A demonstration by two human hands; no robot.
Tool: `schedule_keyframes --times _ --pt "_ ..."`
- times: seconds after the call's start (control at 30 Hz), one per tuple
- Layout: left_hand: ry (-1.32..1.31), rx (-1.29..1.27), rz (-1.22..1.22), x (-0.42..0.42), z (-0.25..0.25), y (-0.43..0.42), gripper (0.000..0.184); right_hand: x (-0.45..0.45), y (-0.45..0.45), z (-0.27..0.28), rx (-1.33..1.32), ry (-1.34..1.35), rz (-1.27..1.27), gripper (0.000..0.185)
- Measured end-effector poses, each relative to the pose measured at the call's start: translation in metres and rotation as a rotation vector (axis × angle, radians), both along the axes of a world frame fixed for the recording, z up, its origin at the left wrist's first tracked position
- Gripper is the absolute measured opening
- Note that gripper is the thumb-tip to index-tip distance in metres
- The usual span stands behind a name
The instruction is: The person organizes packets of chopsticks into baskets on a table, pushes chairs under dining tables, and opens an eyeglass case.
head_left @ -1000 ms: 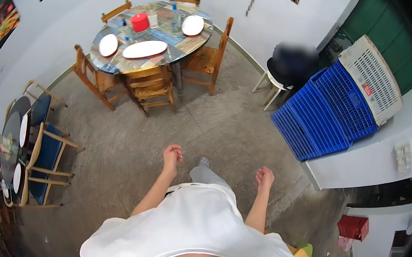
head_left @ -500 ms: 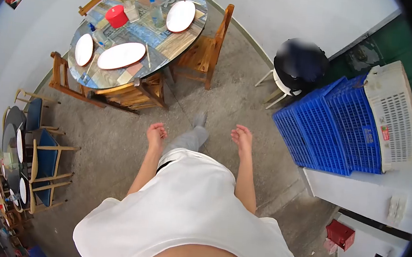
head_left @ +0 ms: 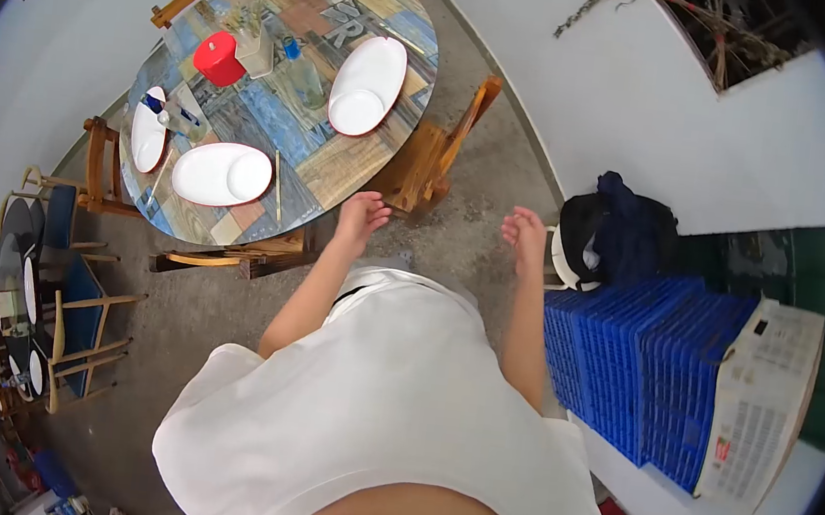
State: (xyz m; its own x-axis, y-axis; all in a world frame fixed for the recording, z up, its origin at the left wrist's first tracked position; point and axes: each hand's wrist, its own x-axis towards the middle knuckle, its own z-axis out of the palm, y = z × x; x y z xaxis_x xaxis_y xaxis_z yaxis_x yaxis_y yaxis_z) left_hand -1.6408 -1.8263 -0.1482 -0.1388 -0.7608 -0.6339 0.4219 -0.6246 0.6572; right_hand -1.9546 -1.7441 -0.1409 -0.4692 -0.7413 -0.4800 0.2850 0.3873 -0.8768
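Looking through the head view, we have our left hand point(head_left: 360, 222), fingers loosely curled and released, near the wooden chair point(head_left: 422, 166) beside the round table point(head_left: 341, 172) bearing oval white plates point(head_left: 382, 65); our right hand point(head_left: 527, 235), likewise released, is nearest the white stool point(head_left: 562, 260) piled with dark cloth point(head_left: 628, 235).

My shirt point(head_left: 390, 376) is white, the table point(head_left: 281, 121) patchworked blue, brown and grey, its plates point(head_left: 202, 172) white with red rims, the crates point(head_left: 612, 364) blue.
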Motion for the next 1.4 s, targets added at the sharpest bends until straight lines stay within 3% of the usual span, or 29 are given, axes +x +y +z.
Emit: schedule_keyframes --times 0.07,0.2,0.27,0.3,0.37,0.4,0.47,0.57,0.63,0.7,0.73,0.77,0.8,0.87,1.07,1.2,1.23,1.3,1.37,1.4 --pt "0.032 -0.025 -0.125 -0.023 0.0 -0.021 0.022 -0.015 -0.034 0.005 -0.02 -0.017 0.021 0.023" --pt "-0.003 0.072 -0.071 -0.052 -0.02 -0.041 0.024 -0.035 -0.107 0.003 0.03 -0.061 0.181 0.025" --pt "0.01 0.104 0.033 -0.058 -0.044 -0.044 0.025 -0.044 -0.149 -0.005 0.056 -0.144 0.271 0.044" --pt "0.024 0.129 0.113 -0.061 -0.05 -0.047 0.026 -0.047 -0.173 -0.006 0.057 -0.146 0.304 0.044" --pt "0.015 0.081 0.169 -0.065 -0.044 -0.05 0.025 -0.048 -0.224 -0.002 0.101 -0.168 0.227 0.068" --pt "-0.058 0.126 0.28 -0.068 -0.052 -0.052 0.018 -0.05 -0.25 0.001 0.101 -0.17 0.267 0.068" --pt "-0.158 0.158 0.404 -0.069 -0.071 -0.05 0.012 -0.058 -0.293 0.004 0.145 -0.155 0.286 0.092" --pt "-0.212 0.223 0.453 -0.091 -0.088 -0.041 0.022 -0.079 -0.356 -0.01 0.327 -0.127 0.475 0.1" --pt "-0.18 0.589 0.636 -0.121 -0.082 -0.027 0.027 -0.095 -0.363 -0.044 0.458 -0.275 0.569 0.099" --pt "-0.077 0.57 0.76 -0.15 -0.072 -0.035 0.029 -0.104 -0.386 -0.069 0.622 -0.551 0.635 0.098" --pt "0.035 0.544 0.833 -0.169 -0.065 -0.038 0.031 -0.1 -0.386 -0.064 0.605 -0.495 0.556 0.075" --pt "0.149 0.513 0.902 -0.186 -0.058 -0.039 0.033 -0.1 -0.388 -0.065 0.622 -0.488 0.586 0.075" --pt "0.172 0.506 1.056 -0.192 -0.051 -0.046 0.03 -0.098 -0.393 -0.064 0.583 -0.492 0.612 0.061" --pt "0.194 0.492 1.136 -0.196 -0.06 -0.053 0.028 -0.091 -0.406 -0.059 0.574 -0.47 0.647 0.03" --pt "0.314 0.442 1.242 -0.23 -0.038 -0.087 0.023 -0.084 -0.468 -0.058 0.595 -0.421 0.71 0.033" --pt "0.629 0.399 1.275 -0.274 -0.064 -0.082 0.023 -0.11 -0.493 -0.066 0.685 -0.377 0.735 0.05" --pt "0.738 0.393 1.246 -0.279 -0.059 -0.084 0.022 -0.116 -0.49 -0.054 0.686 -0.247 0.784 0.052" --pt "0.71 0.392 1.262 -0.279 -0.059 -0.084 0.022 -0.118 -0.486 -0.046 0.676 -0.118 0.834 0.053" --pt "0.197 0.056 0.942 -0.284 -0.067 -0.072 0.021 -0.122 -0.479 -0.055 0.474 -0.256 0.917 0.051" --pt "0.604 0.198 1.268 -0.276 -0.07 -0.071 0.019 -0.117 -0.474 -0.061 0.446 -0.2 0.857 0.05"
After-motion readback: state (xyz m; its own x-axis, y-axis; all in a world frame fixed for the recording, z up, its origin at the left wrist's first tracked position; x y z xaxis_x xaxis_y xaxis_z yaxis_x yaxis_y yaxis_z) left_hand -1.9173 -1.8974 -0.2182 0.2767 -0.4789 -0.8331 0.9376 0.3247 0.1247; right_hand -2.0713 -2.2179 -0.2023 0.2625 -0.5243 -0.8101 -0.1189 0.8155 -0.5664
